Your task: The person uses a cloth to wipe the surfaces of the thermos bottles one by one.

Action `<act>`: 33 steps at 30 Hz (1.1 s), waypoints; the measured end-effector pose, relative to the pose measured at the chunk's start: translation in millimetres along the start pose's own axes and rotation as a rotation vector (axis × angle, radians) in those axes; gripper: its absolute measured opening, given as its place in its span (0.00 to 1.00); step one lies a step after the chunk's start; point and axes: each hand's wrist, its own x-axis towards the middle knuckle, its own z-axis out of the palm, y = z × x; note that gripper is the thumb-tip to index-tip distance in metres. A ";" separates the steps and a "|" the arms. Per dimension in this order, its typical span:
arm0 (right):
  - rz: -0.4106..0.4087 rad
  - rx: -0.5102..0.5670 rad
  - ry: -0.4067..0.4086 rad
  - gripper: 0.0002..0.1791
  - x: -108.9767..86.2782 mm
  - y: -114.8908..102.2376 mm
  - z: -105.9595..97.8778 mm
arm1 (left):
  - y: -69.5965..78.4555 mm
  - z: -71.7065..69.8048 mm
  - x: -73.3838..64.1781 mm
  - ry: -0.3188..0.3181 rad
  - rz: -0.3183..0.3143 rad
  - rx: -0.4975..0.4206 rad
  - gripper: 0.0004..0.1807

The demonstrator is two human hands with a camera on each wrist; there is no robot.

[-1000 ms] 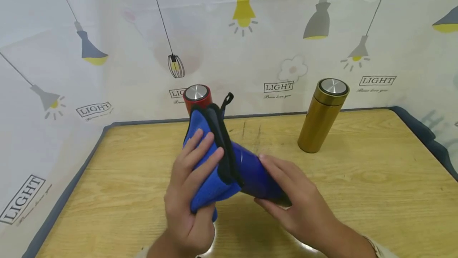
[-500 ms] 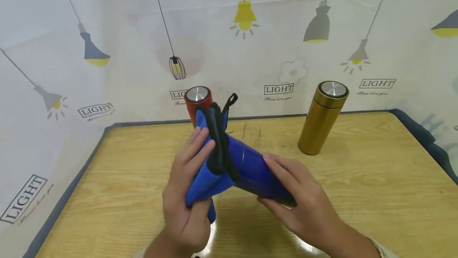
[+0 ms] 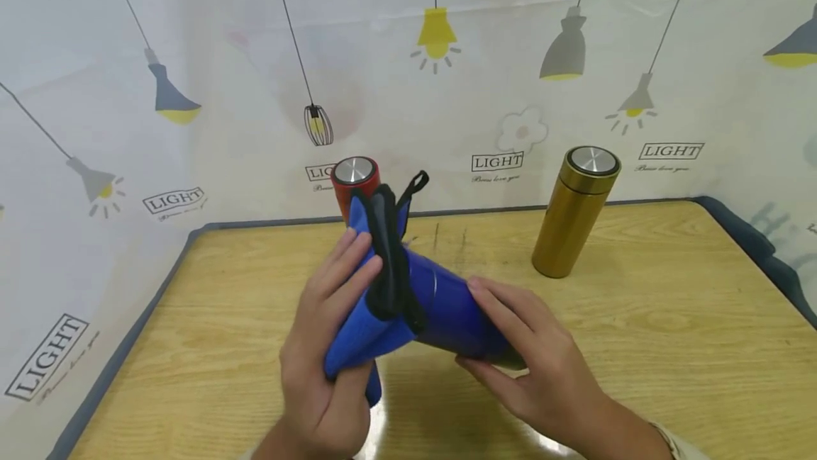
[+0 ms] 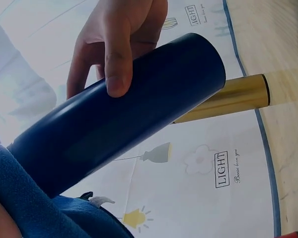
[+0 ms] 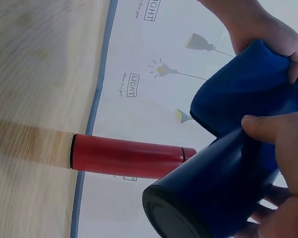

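Note:
My left hand grips a bunched blue cloth with black edging and a small black loop. The cloth is wrapped about the upper end of a dark blue thermos bottle, so that end is hidden. My right hand holds the bottle near its base, thumb on one side and fingers on the other. The bottle is tilted above the table, as the left wrist view also shows, with the cloth at its far end. In the right wrist view, the bottle's dark base faces the camera.
A red thermos stands upright at the back of the wooden table, partly behind the cloth. To the right, a gold thermos stands upright. A white sheet printed with lamps rises behind the table.
The left hand and cloth have shifted slightly left, and the cloth's edge has turned, baring a little more of the bottle. The right hand keeps its hold with little movement.

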 end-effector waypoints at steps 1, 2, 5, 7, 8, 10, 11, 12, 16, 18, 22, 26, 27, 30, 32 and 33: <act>0.008 0.001 0.002 0.35 -0.2 -0.3 0.0 | -0.4 0.3 -0.1 -0.002 0.001 0.000 0.35; 0.014 0.003 0.001 0.34 -0.3 -0.7 0.0 | -0.9 0.7 -0.4 -0.005 0.007 0.003 0.35; 0.025 0.018 -0.027 0.34 -0.4 -1.8 -0.5 | -3.9 0.8 -1.4 0.008 0.047 0.015 0.33; 0.024 0.028 -0.054 0.35 -0.1 -2.2 -0.7 | -5.6 0.3 -2.0 0.019 0.063 0.011 0.32; 0.021 0.033 -0.064 0.35 0.2 -2.3 -0.7 | -6.1 0.2 -2.0 0.023 0.063 0.007 0.32; 0.026 0.040 -0.082 0.35 0.6 -2.3 -1.0 | -6.3 0.1 -1.8 0.028 0.047 -0.009 0.33; 0.029 0.040 -0.086 0.36 0.7 -2.2 -1.0 | -6.1 0.0 -1.9 0.024 0.033 -0.013 0.33; 0.033 0.041 -0.087 0.36 0.8 -2.2 -1.2 | -5.8 0.3 -2.0 0.022 0.020 -0.015 0.34; 0.064 0.047 -0.094 0.36 -0.3 -3.6 -2.0 | -3.5 1.4 -3.4 0.021 0.002 0.004 0.35; 0.088 0.051 -0.109 0.36 -1.1 -4.7 -2.8 | -3.3 2.2 -4.2 0.029 0.024 0.018 0.33; 0.125 0.056 -0.145 0.37 -2.5 -5.8 -4.4 | -3.5 2.7 -3.9 0.035 0.044 0.012 0.32; 0.146 0.051 -0.162 0.38 -3.3 -5.6 -5.6 | -2.0 2.4 -2.3 0.006 -0.028 0.002 0.36; 0.160 0.047 -0.167 0.38 -3.6 -5.7 -6.1 | -1.7 2.2 -1.9 -0.005 -0.049 0.004 0.36; 0.205 0.042 -0.173 0.39 -4.3 -5.6 -7.4 | 0.2 2.1 -1.5 -0.040 -0.116 0.009 0.37; 0.228 0.047 -0.167 0.39 -4.9 -5.7 -8.1 | 0.2 3.1 -2.2 -0.046 -0.163 -0.025 0.38; 0.241 0.048 -0.164 0.40 -5.1 -5.9 -8.4 | 0.4 4.0 -3.2 -0.043 -0.203 -0.058 0.38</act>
